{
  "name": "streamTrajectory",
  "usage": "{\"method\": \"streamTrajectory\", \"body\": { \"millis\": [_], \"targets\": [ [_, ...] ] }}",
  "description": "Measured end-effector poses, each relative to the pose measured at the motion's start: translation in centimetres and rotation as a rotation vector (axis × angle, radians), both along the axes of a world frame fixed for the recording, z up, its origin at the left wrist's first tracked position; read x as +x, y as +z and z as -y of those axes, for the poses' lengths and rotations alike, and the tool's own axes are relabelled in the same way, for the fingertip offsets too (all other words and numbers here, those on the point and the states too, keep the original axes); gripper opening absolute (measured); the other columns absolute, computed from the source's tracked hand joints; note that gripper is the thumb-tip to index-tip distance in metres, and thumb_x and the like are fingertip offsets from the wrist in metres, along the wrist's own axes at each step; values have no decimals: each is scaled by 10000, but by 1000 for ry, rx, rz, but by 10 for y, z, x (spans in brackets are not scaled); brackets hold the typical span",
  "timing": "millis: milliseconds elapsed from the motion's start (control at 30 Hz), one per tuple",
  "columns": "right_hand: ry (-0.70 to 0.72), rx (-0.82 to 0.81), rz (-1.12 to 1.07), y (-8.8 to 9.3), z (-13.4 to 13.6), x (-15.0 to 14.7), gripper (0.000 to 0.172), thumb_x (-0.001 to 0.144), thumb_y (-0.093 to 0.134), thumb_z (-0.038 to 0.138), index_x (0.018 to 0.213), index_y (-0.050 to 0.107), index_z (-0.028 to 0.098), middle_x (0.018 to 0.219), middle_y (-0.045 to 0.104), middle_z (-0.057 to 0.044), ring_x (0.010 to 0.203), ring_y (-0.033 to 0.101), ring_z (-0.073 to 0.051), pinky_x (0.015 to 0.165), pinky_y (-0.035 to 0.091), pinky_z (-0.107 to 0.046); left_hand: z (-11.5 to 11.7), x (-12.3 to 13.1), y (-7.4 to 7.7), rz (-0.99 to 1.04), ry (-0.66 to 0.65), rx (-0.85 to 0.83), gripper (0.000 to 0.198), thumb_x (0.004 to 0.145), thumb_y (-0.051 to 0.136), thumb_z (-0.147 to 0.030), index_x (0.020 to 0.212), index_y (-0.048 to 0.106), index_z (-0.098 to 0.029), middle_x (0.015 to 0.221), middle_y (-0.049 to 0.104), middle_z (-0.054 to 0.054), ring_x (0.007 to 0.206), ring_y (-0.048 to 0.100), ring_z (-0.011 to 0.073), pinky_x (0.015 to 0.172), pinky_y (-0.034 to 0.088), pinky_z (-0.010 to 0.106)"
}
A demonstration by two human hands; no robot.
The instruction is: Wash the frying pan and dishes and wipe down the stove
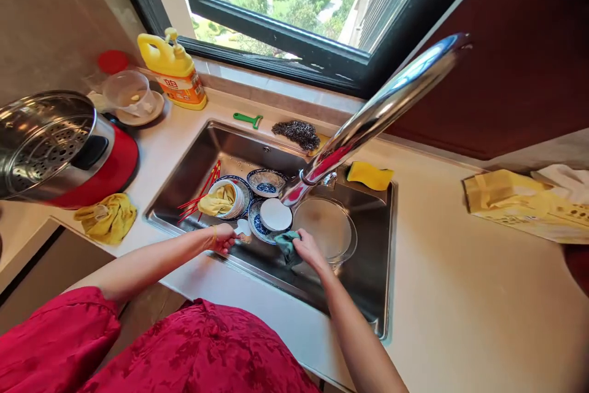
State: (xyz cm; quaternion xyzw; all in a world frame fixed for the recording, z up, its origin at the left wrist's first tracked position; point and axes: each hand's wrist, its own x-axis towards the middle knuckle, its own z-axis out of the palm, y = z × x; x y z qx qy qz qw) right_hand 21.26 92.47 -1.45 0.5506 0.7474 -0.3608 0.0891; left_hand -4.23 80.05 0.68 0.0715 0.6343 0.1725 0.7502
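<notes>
Over the near rim of the steel sink (299,295), a slip looks the likeliest trouble: wet, smooth tableware could slide out of a light fingertip hold and knock against the dishes crowded beside it. The person's left hand (223,238) reaches in from the left, its forearm nearly level, wrist above the rim and fingers curled inward. A small white utensil (243,228) lies at those fingertips; at this size it is hard to tell whether they truly grip it. From the lower right, the other forearm slants up and inward, and the right hand (309,248) pinches a bunched green cloth (288,247) between thumb and fingers.

Just beyond, a round white dish (276,214) sits on a blue-patterned bowl (256,221). A careless push with the cloth might tip that loose pairing. To its right lies a round glass piece (326,230); to its left stands a stack of bowls (236,202) with a yellow cloth (217,200) on top, near red chopsticks (202,190). The chrome faucet (377,111) leans overhead. Farther back are a green peeler (247,118), a metal scourer (297,133) and, last, the window (280,43).
</notes>
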Motion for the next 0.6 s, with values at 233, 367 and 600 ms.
{"method": "streamTrajectory", "body": {
  "millis": [233, 367, 600],
  "targets": [
    [-327, 473, -235, 71, -77, 4, 577, 803, 390, 309, 1348, 322, 130, 1158, 577, -164, 991, 554, -278, 785, 408, -359, 25, -11, 61, -95, -60, 101, 185, 784, 504, -284, 936, 450, -193, 447, 274, -116, 317, 234, 51, 358, 296, 171],
    [-272, 544, -339, 88, -102, -21, 433, 797, 478, 411, 1167, 552, 199, 937, 662, -110, 826, 586, -259, 705, 401, -332, 15, 9, 71, -73, -20, 162, 209, 811, 463, -263, 1007, 471, -190, 439, 278, -115, 315, 233, 49, 364, 317, 162],
    [-323, 580, -337, 77, -91, -32, 322, 832, 430, 392, 989, 624, 189, 770, 659, -74, 694, 563, -207, 607, 344, -272, -7, 36, 69, 65, 127, 141, 179, 875, 366, -193, 994, 498, -173, 441, 298, -101, 312, 253, 48, 366, 296, 155]
  ]
}}
